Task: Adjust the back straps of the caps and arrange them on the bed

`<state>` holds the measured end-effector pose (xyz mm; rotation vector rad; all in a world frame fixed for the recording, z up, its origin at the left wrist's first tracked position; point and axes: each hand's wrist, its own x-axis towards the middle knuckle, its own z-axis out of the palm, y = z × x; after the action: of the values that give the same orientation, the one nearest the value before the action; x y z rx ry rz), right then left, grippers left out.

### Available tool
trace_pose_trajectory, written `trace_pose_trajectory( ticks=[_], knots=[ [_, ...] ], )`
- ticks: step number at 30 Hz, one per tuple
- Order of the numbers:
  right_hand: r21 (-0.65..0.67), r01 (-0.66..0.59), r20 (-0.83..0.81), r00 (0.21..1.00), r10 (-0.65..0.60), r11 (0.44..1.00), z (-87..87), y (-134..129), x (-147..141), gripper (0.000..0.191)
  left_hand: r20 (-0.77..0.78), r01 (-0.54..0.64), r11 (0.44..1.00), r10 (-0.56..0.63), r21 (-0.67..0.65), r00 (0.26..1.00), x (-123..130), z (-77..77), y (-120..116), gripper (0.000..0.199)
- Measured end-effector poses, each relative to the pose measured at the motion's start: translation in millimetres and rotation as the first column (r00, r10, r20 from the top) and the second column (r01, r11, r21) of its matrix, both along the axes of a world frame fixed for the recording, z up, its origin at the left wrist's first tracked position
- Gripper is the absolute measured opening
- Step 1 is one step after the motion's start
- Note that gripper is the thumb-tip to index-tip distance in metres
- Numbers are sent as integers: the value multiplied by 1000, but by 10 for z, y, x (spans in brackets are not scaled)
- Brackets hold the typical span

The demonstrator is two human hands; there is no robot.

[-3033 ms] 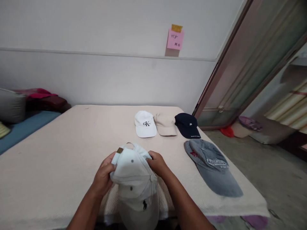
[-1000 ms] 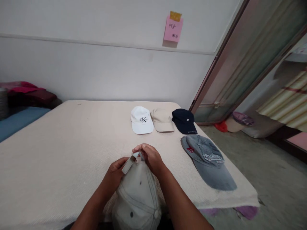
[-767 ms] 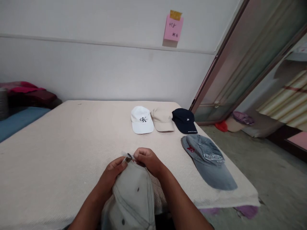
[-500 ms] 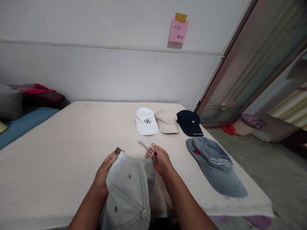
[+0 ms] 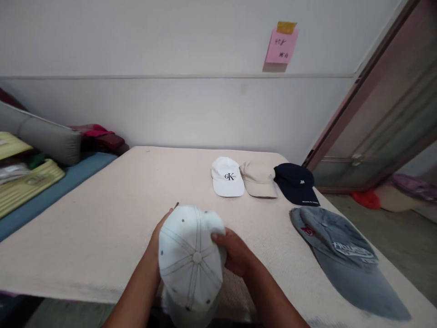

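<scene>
A pale grey cap [image 5: 191, 264] is held up at the near edge of the table, its crown and top button facing the camera and its brim pointing toward the body. My left hand [image 5: 157, 241] grips its left side, most fingers hidden behind it. On the right side, my right hand [image 5: 234, 250] pinches the fabric with the thumb on the outside. A small dark buckle end [image 5: 176, 205] shows above the left hand. Farther back lie a white cap [image 5: 227, 177], a beige cap [image 5: 258, 180] and a navy cap [image 5: 296, 183] in a row.
A faded blue-grey cap [image 5: 344, 255] lies at the right on the cloth-covered table [image 5: 112, 214]. A pink note [image 5: 282, 45] is taped to the wall. A grey cushion [image 5: 51, 136] and yellow items [image 5: 34, 182] are at the far left.
The grey cap has been tipped so its crown now faces up. My right hand has left the strap and holds the cap's side. The view has turned left.
</scene>
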<state>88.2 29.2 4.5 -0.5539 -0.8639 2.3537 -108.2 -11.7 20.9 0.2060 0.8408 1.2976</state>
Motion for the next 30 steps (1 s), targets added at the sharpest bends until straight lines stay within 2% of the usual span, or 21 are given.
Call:
trace_pose_trajectory(
  ticks=[2,4,6,8,10,14,17,20,22,25,27,30],
  knots=[
    [-58,190,-22,981,-192,980,22,110,13,28,-17,-14,1000,14,-14,1000,35,34,-33,51],
    [-132,356,-34,931,-363,925,43,236,40,26,-16,-2,1000,2,22,1000,107,50,-118,53],
    [-218,460,-41,877,-480,860,53,355,67,25,6,56,996,-57,70,998,195,34,-249,52],
    [-277,511,-47,839,-543,814,51,445,77,23,26,101,992,-103,79,994,264,-2,-406,49],
    [-274,528,-49,827,-560,804,43,498,59,20,44,95,993,-98,65,994,289,-40,-557,39],
    [-137,534,-27,840,-542,835,18,521,-46,19,126,-15,999,9,50,992,258,-113,-783,20],
    [-62,550,-29,833,-553,833,-14,511,-135,20,154,-93,994,85,48,984,305,-214,-923,17],
    [-74,546,-30,835,-549,835,-48,491,-204,19,117,-130,992,130,-9,985,406,-335,-1050,20],
    [-98,536,-39,840,-541,839,-57,465,-240,18,71,-200,979,203,-50,977,401,-363,-1085,18],
    [-118,514,-56,851,-523,850,-47,407,-275,18,-27,-370,929,370,-18,929,158,-258,-1007,12],
    [-124,478,-18,875,-484,870,-38,364,-288,17,-79,-421,902,429,99,900,-150,-118,-864,19],
    [-132,397,66,918,-391,908,-44,305,-310,21,-127,-523,818,560,238,819,-697,51,-579,22]
  ],
)
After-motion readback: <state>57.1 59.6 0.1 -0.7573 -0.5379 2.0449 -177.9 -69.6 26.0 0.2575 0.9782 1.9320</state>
